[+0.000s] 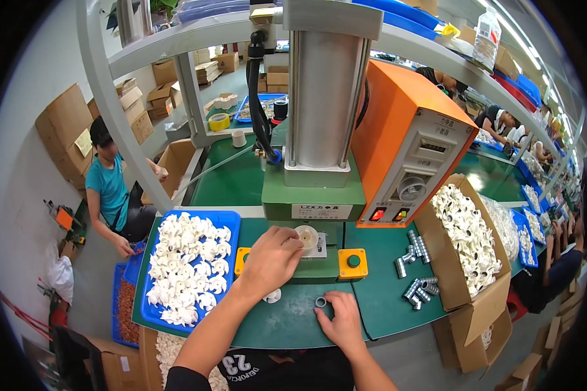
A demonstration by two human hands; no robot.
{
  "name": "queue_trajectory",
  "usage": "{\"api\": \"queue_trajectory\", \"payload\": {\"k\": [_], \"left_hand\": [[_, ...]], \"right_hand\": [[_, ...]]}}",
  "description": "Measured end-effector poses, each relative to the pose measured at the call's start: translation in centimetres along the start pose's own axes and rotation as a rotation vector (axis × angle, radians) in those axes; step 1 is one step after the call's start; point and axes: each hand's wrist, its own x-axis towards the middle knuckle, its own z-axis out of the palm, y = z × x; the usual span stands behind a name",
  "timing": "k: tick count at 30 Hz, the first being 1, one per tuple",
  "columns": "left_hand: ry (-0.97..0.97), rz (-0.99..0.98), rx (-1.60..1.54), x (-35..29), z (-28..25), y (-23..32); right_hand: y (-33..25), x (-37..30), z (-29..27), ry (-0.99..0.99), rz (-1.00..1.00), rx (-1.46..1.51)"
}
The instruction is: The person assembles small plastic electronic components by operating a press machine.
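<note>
My left hand reaches in under the press, its bent fingers closed on the side of a white round plastic piece in the press's seat. Lower down, at the bench's front, my right hand has a small grey metal ring between thumb and forefinger, right by the green bench top. Another white plastic piece lies partly behind my left forearm. To the left, a blue tray is heaped with white bladed plastic parts.
Yellow boxes with buttons, one of them a green-button box, flank the press. An orange control box stands right of it. Metal rings lie in stacks near a carton of white parts. A person sits at the left; others work far right.
</note>
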Motion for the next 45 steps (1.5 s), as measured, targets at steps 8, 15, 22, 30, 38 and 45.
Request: {"api": "queue_trajectory", "payload": {"k": [8,15,22,30,38,45], "left_hand": [[0.082,-0.142,0.134,-5.4,-3.2,0.3],[0.101,-0.221,0.222,-8.5,-2.7,-0.3],[0.136,-0.216,0.24,-9.4,-2.2,-0.7],[0.067,-0.23,0.224,-9.2,-2.9,-1.1],[0.034,-0.24,0.237,-8.2,-3.2,-1.2],[0.005,-0.238,0.227,-7.9,-3.4,-1.4]], "right_hand": [[-1.0,3.1,-0.7,0.059,0.142,0.186],[-2.4,14.4,-0.9,0.208,0.086,0.087],[-4.1,16.9,-0.4,0.095,0.141,0.147],[-1.6,6.8,-2.2,0.035,-0.199,0.018],[0.2,2.9,-3.6,-0.132,-0.155,-0.084],[2.7,6.3,-5.1,0.13,-0.045,-0.411]]}}
